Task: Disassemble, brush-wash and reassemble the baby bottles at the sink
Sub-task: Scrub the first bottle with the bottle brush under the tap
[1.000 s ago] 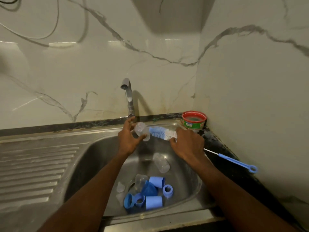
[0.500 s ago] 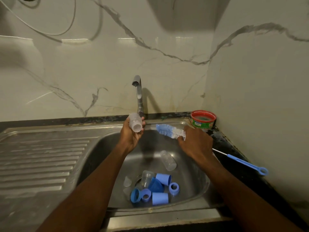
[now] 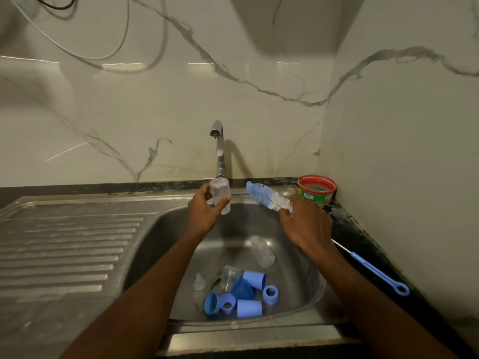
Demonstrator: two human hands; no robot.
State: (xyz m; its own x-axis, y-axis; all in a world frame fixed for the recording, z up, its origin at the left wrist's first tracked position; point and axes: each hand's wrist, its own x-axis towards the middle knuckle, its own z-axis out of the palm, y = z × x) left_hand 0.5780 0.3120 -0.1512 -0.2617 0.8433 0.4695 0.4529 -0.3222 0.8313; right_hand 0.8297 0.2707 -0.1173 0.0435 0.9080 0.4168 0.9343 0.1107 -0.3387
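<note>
Brush [image 3: 269, 197] withdrawn from bottle [image 3: 220, 195] — over steel sink [image 3: 166, 229].

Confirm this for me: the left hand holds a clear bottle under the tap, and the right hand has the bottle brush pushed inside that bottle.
Not quite. The left hand does hold the clear bottle under the tap, but the brush in the right hand is outside the bottle, held apart to its right with a gap between them. The head view shows it.

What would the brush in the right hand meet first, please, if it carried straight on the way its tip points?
Probably the bottle in the left hand; depth is unclear, so the brush in the right hand might pass behind it.
</note>
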